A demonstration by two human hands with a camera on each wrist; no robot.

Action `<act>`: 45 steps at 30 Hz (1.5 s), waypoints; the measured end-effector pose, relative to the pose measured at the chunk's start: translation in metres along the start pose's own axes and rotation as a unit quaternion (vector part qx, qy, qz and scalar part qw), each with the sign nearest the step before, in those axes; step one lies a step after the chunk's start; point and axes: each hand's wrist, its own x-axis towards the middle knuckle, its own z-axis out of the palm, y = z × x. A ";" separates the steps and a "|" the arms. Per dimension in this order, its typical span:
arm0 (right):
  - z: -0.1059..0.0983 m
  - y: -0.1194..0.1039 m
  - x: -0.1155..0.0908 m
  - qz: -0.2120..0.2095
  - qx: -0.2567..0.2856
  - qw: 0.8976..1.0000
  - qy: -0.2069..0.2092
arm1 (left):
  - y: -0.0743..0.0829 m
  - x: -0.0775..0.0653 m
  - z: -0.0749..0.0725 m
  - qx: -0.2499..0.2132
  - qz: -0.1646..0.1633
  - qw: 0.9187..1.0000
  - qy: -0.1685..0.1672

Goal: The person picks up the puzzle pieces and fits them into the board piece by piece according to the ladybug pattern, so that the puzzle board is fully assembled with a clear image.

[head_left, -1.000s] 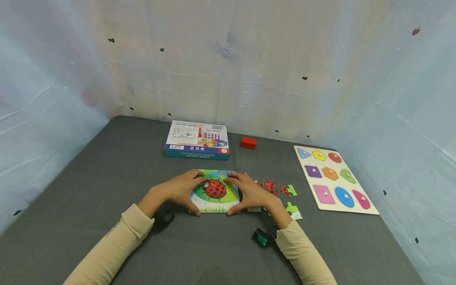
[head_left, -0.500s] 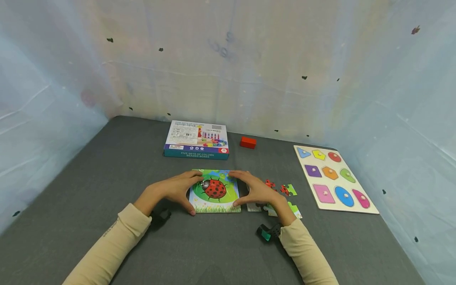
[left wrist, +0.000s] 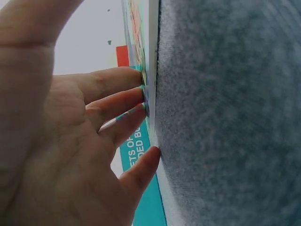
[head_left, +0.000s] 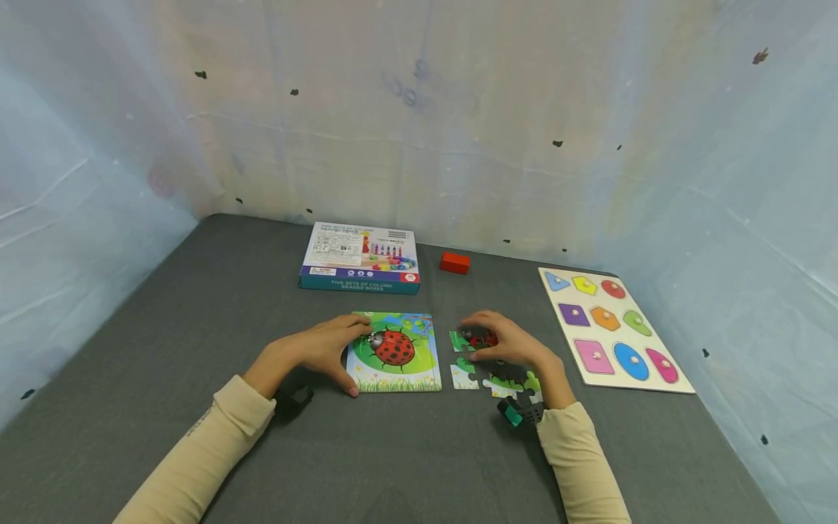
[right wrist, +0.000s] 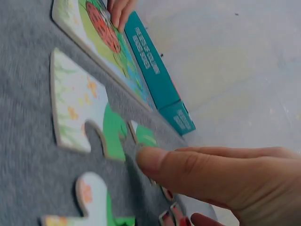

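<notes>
A square ladybug puzzle board (head_left: 396, 348) lies flat on the grey table. My left hand (head_left: 322, 351) rests at its left side, thumb by the near corner and fingertips on the far part. Those fingers (left wrist: 115, 81) are extended against the board's edge in the left wrist view. Over the loose jigsaw pieces (head_left: 464, 375) to the right of the board is my right hand (head_left: 516, 348), thumb and fingers spread apart. In the right wrist view its thumb (right wrist: 188, 165) points past a white-and-green piece (right wrist: 75, 103); its other fingers are mostly hidden.
Behind the board lies a beaded-boxes carton (head_left: 360, 258), with a red block (head_left: 455, 263) to its right. A wooden shape board (head_left: 612, 331) with knobbed pieces lies at the right. Plastic sheeting (head_left: 419, 131) hangs behind the table.
My right hand has left the ladybug board's right edge and moved right over the loose pieces. My left hand shifted slightly left, then stayed at the board's left side.
</notes>
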 end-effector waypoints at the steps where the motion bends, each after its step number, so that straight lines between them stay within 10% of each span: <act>1: 0.000 0.002 -0.001 0.003 -0.003 1.000 -0.001 | -0.001 0.000 0.001 0.001 0.001 1.000 0.003; 27: 0.008 0.007 0.001 -0.035 -0.013 0.998 0.045 | -0.010 -0.002 0.001 -0.039 0.001 0.999 0.006; 45: 0.040 -0.042 0.035 -0.105 0.065 0.989 0.086 | -0.013 0.000 0.001 -0.052 -0.006 0.998 0.029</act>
